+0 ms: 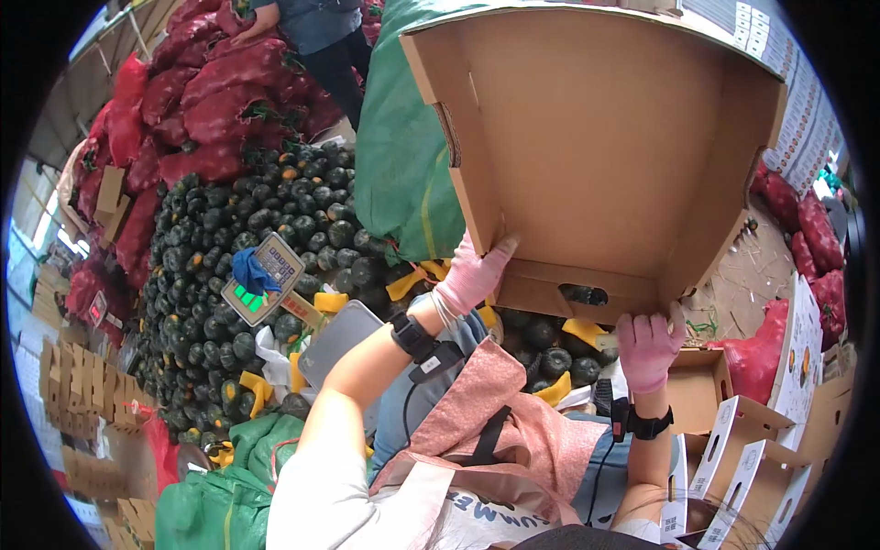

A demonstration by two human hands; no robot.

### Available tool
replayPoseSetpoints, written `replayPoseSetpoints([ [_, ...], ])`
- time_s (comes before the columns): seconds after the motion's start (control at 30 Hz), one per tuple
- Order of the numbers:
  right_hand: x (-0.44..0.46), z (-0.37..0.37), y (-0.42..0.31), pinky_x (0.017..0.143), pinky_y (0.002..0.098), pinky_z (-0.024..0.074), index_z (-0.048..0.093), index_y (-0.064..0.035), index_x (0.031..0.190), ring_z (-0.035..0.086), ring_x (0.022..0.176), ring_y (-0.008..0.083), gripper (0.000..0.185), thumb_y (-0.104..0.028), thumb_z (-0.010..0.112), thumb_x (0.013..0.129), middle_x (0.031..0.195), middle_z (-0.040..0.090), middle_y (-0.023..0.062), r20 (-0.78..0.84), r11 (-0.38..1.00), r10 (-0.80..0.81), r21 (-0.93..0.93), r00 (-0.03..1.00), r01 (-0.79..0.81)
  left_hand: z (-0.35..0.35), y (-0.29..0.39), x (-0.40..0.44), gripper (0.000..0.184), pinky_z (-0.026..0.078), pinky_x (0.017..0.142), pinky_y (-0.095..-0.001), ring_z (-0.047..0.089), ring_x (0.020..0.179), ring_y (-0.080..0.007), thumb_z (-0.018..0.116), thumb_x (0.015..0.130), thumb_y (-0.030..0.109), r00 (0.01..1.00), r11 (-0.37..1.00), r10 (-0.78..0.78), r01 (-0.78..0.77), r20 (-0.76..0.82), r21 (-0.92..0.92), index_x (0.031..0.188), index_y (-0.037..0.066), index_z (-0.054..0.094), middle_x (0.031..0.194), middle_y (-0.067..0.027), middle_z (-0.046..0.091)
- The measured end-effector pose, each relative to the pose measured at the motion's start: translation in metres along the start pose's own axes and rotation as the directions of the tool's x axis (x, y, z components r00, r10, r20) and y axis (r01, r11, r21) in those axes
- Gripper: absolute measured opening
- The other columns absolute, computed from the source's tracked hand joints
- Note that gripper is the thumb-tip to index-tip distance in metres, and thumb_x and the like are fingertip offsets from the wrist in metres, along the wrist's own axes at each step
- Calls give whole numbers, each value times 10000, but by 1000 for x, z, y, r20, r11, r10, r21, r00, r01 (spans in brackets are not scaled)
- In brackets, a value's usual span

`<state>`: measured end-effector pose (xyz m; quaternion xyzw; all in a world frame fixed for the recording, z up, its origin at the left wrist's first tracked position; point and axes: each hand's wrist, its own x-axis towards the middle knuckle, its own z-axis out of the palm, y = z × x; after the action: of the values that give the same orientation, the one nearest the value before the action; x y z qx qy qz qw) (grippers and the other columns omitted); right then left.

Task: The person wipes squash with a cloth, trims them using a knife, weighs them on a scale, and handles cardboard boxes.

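An open cardboard box (600, 137) is held up in front of me, tilted so its bare brown inside faces me. My left hand (474, 275), in a pink glove, grips the box at its near left corner, thumb inside the wall. My right hand (649, 351), also gloved in pink, has its fingers curled over the near edge toward the right corner. A hand-hole in the near wall shows dark green pumpkins (553, 361) below. Between my left arm and the pumpkin pile stands a scale display (266, 278) with a blue cloth draped on it.
A large heap of small dark pumpkins (197, 302) lies to the left, with red mesh sacks (234, 73) stacked behind. A person (321, 37) stands there. Green sacks (403, 156) rise ahead. White-sided cartons (733, 449) sit at right; more cartons (92, 385) stand far left.
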<state>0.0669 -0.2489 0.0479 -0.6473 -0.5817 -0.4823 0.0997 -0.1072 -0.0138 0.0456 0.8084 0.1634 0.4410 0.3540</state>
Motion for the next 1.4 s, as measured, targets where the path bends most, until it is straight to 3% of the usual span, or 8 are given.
replayPoseSetpoints([
  [0.13, -23, -2, 7, 924, 455, 378, 528, -137, 747, 484, 743, 197, 116, -193, 612, 689, 703, 439, 28, 76, 987, 126, 88, 989, -133, 9, 4, 5, 564, 460, 848, -325, 529, 1037, -177, 649, 856, 196, 915, 892, -385, 334, -124, -305, 1306, 29, 354, 1132, -132, 564],
  [0.27, -54, 14, 44, 807, 426, 381, 535, -76, 818, 510, 739, 302, 120, -141, 563, 721, 735, 505, 102, 56, 790, 503, 376, 862, -485, 8, -2, 11, 643, 443, 887, -361, 539, 1047, -241, 786, 695, 212, 963, 986, -69, 27, -260, -164, 1214, 17, 461, 1099, -132, 549],
  [0.33, -92, 50, 66, 766, 388, 429, 556, -45, 1026, 556, 863, 324, 211, -112, 510, 831, 889, 601, 135, 286, 425, 775, 423, 563, -800, 2, 18, 11, 596, 441, 880, -371, 539, 1008, -265, 772, 673, 242, 943, 982, 168, -133, -288, 137, 1153, 17, 499, 1046, -132, 553],
  [0.47, -243, 149, 125, 776, 324, 437, 561, -48, 1153, 544, 905, 207, 293, -197, 470, 918, 1046, 587, 83, 632, -9, 678, 518, 375, -856, -18, 36, 5, 388, 320, 915, -490, 519, 907, -237, 704, 648, 263, 780, 564, 625, -462, 11, 685, 1019, 210, 603, 981, -52, 492],
  [0.6, -252, 149, 138, 668, 323, 414, 629, -69, 1068, 484, 776, 152, 283, -264, 466, 944, 933, 571, 34, 724, -379, 687, 425, 57, -822, -23, 34, 3, 333, 266, 963, -496, 491, 937, -222, 623, 723, 273, 631, 361, 770, -556, 98, 749, 1050, 332, 600, 940, -40, 438],
  [0.73, -281, 187, 142, 850, 319, 439, 561, -10, 1186, 555, 1001, 192, 350, -212, 459, 919, 1135, 591, 85, 818, -515, 575, 393, 34, -762, -32, 23, -6, 476, 269, 967, -508, 482, 954, -259, 664, 669, 324, 848, 553, 530, -352, 6, 755, 1135, 283, 576, 1001, -69, 462],
  [0.9, -244, 168, 82, 740, 319, 480, 583, -11, 1101, 609, 854, 206, 302, -228, 464, 926, 959, 648, 59, 749, -347, 557, 603, 360, -718, -40, 19, -9, 396, 288, 969, -503, 522, 887, -209, 672, 673, 286, 695, 383, 716, -466, 62, 798, 1043, 385, 573, 959, -34, 469],
  [1.4, -236, 122, 49, 687, 307, 476, 556, -19, 1139, 593, 785, 193, 342, -270, 458, 928, 905, 632, 60, 890, -358, 391, 382, 234, -852, -10, 46, -44, 328, 360, 936, -513, 477, 892, -205, 658, 653, 339, 644, 475, 760, -640, 85, 604, 933, 464, 542, 941, -15, 459],
])
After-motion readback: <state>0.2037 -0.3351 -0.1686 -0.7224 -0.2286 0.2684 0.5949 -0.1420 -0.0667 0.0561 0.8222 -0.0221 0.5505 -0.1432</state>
